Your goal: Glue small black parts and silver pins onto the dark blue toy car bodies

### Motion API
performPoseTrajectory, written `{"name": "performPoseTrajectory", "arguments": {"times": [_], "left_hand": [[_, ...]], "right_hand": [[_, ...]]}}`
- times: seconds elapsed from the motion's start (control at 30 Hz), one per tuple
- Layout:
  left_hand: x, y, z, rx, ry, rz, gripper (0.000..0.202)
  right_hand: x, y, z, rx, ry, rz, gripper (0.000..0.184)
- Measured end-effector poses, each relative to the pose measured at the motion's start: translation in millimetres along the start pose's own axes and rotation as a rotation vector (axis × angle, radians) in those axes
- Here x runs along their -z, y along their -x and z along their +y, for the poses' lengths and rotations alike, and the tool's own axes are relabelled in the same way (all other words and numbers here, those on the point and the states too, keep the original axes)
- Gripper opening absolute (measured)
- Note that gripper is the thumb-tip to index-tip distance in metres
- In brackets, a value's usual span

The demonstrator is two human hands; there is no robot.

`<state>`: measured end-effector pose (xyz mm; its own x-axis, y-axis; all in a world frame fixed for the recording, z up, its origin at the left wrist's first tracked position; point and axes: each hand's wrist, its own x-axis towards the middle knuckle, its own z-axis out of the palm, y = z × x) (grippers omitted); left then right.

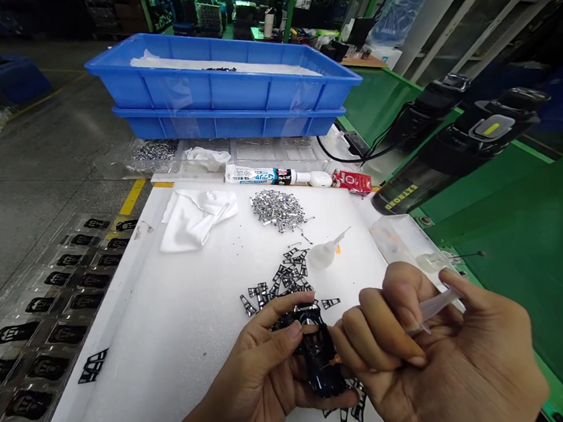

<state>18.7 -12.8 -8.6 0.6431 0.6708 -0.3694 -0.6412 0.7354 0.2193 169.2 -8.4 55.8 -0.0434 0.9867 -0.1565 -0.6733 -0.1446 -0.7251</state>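
Observation:
My left hand [260,367] is closed around a dark, glossy model car body [323,368], fingers along its sides and the thumb near its upper end. A translucent glue syringe [437,305] is gripped in my right hand [429,370], its barrel mostly hidden by the fingers. The orange tip [334,360] pokes out on the left, with its thin needle at the car body. Beneath and beyond the hands, small black frame-shaped parts [288,274] lie loose on the white work surface [173,330]. More of them show below the car body.
Behind are a heap of small silvery parts [277,209], a white cloth [196,220], a dropper bottle [322,254], a glue tube [260,175] and a red packet [353,180]. Stacked blue bins [228,89] stand farther back. Clear trays of black parts [62,278] lie left; a dark bottle [422,162] right.

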Motion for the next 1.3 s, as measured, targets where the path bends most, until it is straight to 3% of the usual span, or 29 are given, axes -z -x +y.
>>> {"name": "performPoseTrajectory", "arguments": {"times": [0.23,0.5,0.63,1.3], "left_hand": [[-1.8,0.9,0.3,-0.012,0.004,0.003,0.031],[-1.1,0.4,0.4,-0.012,-0.010,0.006,0.033],[-1.3,0.7,0.2,-0.011,-0.017,-0.002,0.033],[-1.4,0.0,1.0,-0.024,0.018,-0.005,0.031]], "right_hand": [[-2.7,-0.8,-2.4,-0.006,0.038,0.030,0.048],[4.1,1.9,-2.9,-0.064,0.022,-0.028,0.040],[3.2,1.0,-1.3,-0.044,0.014,-0.031,0.044],[-2.9,-1.5,-0.5,-0.007,-0.002,0.068,0.050]]}}
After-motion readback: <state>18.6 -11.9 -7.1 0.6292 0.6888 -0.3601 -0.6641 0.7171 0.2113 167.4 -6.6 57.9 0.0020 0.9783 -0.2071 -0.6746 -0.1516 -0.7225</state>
